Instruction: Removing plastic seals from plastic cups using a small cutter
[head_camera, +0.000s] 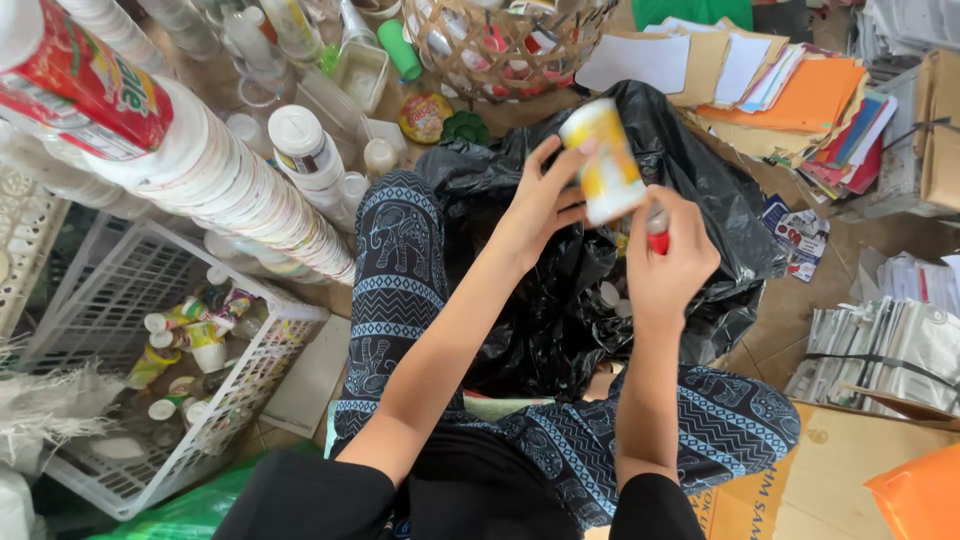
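Above the black bag (560, 300), the left hand (540, 205) clamped its fingers on the cup (605, 160) while the right hand (672, 262) pinched a red tool (658, 238) just beside it; steady cup, short strokes seemed best.

I see both forearms bare, reaching fwd from short black sleeves, elbows bent, approx. parallel. Left hand (540, 205) is raised, palm turned inward, fingers (556, 150) curled w/ thumb opposite, closed in a grip. Right hand (672, 258) sits just beside it, slightly lower, back of hand toward me, fingers folded into a loose fist, also gripping. Wrists near each other, not touching. Legs are crossed under the arms, in patterned trousers.
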